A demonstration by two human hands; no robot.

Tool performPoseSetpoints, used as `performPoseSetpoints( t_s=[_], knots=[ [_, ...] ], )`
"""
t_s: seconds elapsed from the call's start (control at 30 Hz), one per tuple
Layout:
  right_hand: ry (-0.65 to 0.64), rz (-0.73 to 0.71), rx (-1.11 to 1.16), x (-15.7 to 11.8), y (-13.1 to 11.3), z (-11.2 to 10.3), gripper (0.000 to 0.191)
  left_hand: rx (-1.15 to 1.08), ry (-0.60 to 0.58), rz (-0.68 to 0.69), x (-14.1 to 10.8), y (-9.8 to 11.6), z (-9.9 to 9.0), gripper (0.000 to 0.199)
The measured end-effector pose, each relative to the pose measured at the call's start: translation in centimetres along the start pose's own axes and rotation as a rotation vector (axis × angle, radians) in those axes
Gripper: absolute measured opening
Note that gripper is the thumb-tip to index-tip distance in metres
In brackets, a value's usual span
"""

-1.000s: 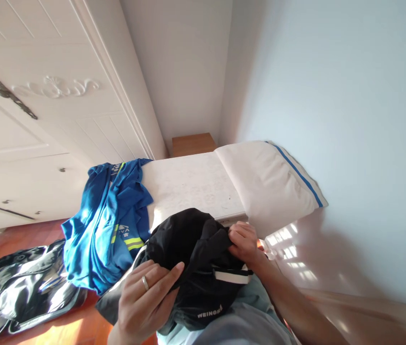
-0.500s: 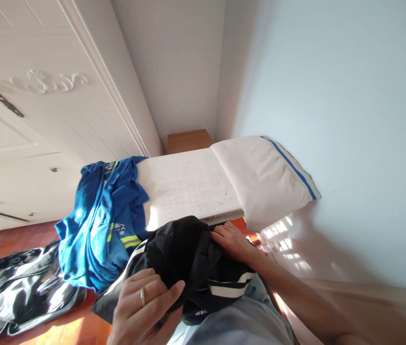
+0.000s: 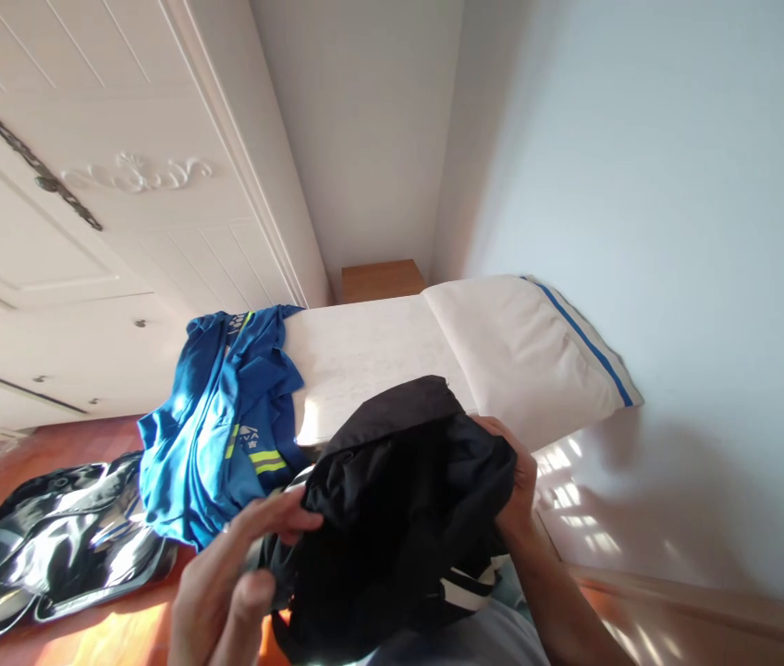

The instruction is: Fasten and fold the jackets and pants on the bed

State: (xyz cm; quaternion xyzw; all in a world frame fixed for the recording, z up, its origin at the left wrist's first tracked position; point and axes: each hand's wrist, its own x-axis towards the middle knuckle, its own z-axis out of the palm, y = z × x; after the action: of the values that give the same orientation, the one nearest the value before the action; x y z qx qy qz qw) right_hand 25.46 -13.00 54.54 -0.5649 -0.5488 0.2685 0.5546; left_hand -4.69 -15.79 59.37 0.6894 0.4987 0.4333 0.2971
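Observation:
A black garment (image 3: 392,518) with white stripes is bunched up in front of my body, its dark opening facing me. My right hand (image 3: 513,467) grips its upper right edge, the fingers partly behind the cloth. At the garment's left side is my left hand (image 3: 232,564), thumb and fingers apart, fingertips against the black fabric. Behind it stands a white table (image 3: 364,351). Blue clothing (image 3: 226,425) with yellow-green stripes hangs over the table's left end. A white cloth (image 3: 517,356) with a blue stripe covers the right end.
A shiny black bag (image 3: 66,546) lies open on the reddish floor at the left. White cabinets (image 3: 177,259) with metal handles rise behind it. A wooden box-like piece (image 3: 382,280) sits beyond the table, and a pale blue wall (image 3: 697,277) runs along the right.
The black garment has been raised and spread wider. My right hand has moved right and up with its edge, while my left hand has shifted left and its fingers have opened. The view has shifted slightly.

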Motion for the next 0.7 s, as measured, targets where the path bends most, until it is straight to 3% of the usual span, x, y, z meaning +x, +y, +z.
performPoseSetpoints(
  t_s=[0.1,0.23,0.37,0.47,0.57,0.63,0.7],
  knots=[
    [-0.178,-0.077,0.038,0.4,-1.2,-1.1,0.034,0.091,0.04,-0.015,3.0,-1.1,1.1,0.035],
    [-0.376,-0.151,0.074,1.4,-2.1,-1.9,0.036,0.16,-0.178,0.038,7.3,-2.4,3.3,0.056],
    [-0.512,-0.143,0.134,2.6,-2.5,-3.4,0.033,0.08,-0.357,-0.018,9.2,-3.0,3.3,0.022],
    [-0.598,-0.027,0.173,3.4,-2.9,-4.5,0.033,-0.007,-0.411,-0.145,9.8,-2.5,2.3,0.018],
    [-0.568,0.056,-0.01,4.3,-3.5,-4.2,0.036,-0.057,-0.573,-0.242,10.8,-1.5,1.7,0.022],
    [-0.529,0.018,-0.224,5.0,-3.8,-3.3,0.047,-0.022,-0.647,-0.209,11.7,-1.0,1.7,0.02],
    [-0.551,-0.053,-0.374,5.9,-4.1,-2.4,0.048,0.016,-0.637,-0.16,12.5,-0.6,1.6,0.028]
  ],
)
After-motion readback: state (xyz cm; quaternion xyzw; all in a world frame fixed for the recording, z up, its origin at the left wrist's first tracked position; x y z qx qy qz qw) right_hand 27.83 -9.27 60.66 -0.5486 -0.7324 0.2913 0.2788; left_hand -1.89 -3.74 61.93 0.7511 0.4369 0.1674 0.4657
